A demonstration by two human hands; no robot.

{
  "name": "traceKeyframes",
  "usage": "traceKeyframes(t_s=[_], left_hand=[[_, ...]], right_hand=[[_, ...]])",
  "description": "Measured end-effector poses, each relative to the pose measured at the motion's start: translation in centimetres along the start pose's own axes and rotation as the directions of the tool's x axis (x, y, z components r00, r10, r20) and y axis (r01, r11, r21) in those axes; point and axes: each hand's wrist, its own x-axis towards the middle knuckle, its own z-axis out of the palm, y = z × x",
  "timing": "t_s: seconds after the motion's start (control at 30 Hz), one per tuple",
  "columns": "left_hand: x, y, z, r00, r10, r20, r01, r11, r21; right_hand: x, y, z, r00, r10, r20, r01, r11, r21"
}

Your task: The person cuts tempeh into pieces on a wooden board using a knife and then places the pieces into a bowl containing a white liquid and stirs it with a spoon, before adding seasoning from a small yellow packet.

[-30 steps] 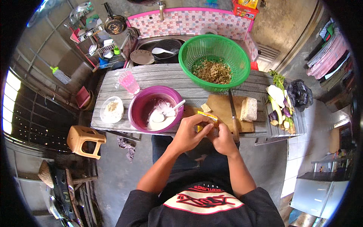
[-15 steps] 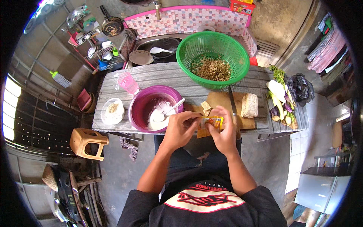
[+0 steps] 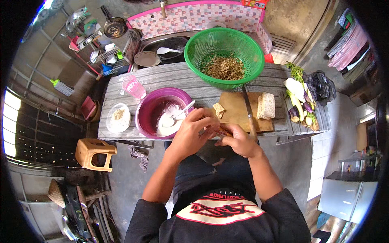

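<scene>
My left hand (image 3: 197,130) and my right hand (image 3: 240,140) meet at the table's front edge, both closed on a small yellow-orange sachet (image 3: 228,134). Fingers cover most of it, so I cannot tell whether it is torn. Just left of my left hand, a purple basin (image 3: 142,117) contains white powder or batter and a white-handled spoon (image 3: 184,110). Beyond my hands lies a wooden cutting board (image 3: 236,105). On it are small cut tempeh pieces (image 3: 219,109), a knife (image 3: 248,108) and a larger tempeh block (image 3: 266,106).
A green basket (image 3: 187,60) of brown crumbly food stands at the back. Vegetables (image 3: 300,101) and a black plastic bag (image 3: 322,86) lie at right. At left are a pale bowl (image 3: 120,126) and a pink patterned glass (image 3: 134,87). A plate (image 3: 146,59) rests by the sink.
My hands have drawn together around the sachet, which was spread out in view before and is now mostly covered. My right hand's fingers have curled inward. The view has shifted slightly.
</scene>
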Motion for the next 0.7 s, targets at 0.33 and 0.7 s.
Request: traceKeyframes(t_s=[0.33,0.7], left_hand=[[0.0,-0.4,-0.1,0.984,-0.179,0.011,0.179,0.984,0.005],[0.9,-0.1,-1.8,0.958,-0.255,0.133,0.263,0.964,-0.047]], right_hand=[[0.3,-2.1,0.5,0.918,-0.360,-0.164,0.174,0.739,-0.651],[1.6,-2.2,-4.1,0.987,0.055,0.150,-0.088,0.970,0.226]])
